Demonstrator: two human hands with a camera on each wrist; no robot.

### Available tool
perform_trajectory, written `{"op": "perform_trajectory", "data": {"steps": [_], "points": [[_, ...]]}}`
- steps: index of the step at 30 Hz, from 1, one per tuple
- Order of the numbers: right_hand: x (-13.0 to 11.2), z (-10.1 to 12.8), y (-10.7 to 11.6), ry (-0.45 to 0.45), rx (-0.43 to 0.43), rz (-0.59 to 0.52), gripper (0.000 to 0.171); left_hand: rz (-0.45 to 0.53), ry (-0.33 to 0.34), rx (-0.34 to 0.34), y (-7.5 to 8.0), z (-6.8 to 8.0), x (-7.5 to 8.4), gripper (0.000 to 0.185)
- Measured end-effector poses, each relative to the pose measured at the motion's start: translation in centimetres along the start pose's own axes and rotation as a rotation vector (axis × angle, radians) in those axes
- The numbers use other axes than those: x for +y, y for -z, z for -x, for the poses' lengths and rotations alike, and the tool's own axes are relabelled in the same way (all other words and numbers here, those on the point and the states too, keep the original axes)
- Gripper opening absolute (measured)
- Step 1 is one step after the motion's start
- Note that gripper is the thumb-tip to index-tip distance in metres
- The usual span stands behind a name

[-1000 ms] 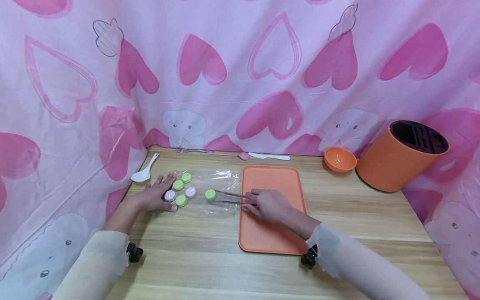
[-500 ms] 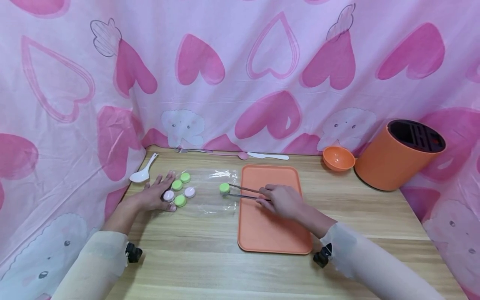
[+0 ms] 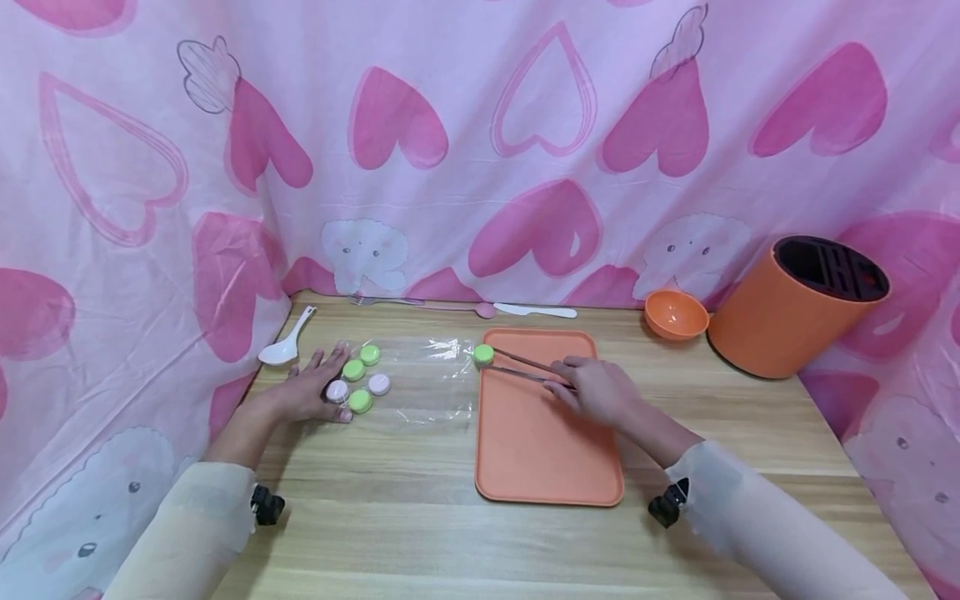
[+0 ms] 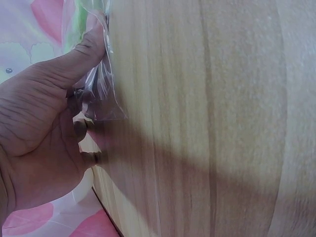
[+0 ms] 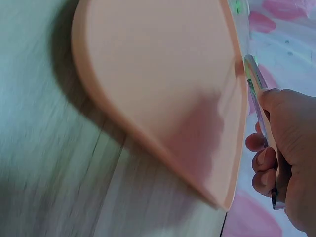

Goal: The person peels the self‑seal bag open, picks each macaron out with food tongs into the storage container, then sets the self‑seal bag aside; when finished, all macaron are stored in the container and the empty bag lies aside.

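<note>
Head view: I see my right hand (image 3: 596, 390) pinching tweezers (image 3: 528, 367) that clamp a green cap (image 3: 483, 354) at the tray's (image 3: 551, 467) far left corner. Left of the tray, my left hand (image 3: 307, 392) lies flat, fingers spread, on the plastic bag (image 3: 427, 383) beside four more caps (image 3: 358, 379).

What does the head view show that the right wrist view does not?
Only the head view: the left hand resting on the clear bag beside four caps, the green cap clearly held in the tweezers' tips, the spoon, bowl and orange holder.
Only the right wrist view: the fingers curled on the tweezers up close.
Both: right hand, tweezers, tray, table.
</note>
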State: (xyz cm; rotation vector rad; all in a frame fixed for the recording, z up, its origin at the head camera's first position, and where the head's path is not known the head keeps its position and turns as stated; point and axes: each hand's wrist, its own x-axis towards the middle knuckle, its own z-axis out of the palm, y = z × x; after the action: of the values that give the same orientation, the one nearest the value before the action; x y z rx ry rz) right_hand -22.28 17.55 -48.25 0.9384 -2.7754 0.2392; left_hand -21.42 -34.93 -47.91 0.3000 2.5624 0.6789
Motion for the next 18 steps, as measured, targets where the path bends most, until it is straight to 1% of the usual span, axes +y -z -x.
{"op": "perform_trajectory", "data": {"steps": [11, 18], "points": [[2.1, 0.4, -0.4, -0.071, -0.031, -0.006, 0.033, 0.007, 0.000, -0.002, -0.1, -0.1, -0.2, 0.130], [2.7, 0.5, -0.7, -0.059, -0.036, 0.003, 0.025, 0.002, -0.012, 0.003, -0.1, -0.1, -0.2, 0.130]]}}
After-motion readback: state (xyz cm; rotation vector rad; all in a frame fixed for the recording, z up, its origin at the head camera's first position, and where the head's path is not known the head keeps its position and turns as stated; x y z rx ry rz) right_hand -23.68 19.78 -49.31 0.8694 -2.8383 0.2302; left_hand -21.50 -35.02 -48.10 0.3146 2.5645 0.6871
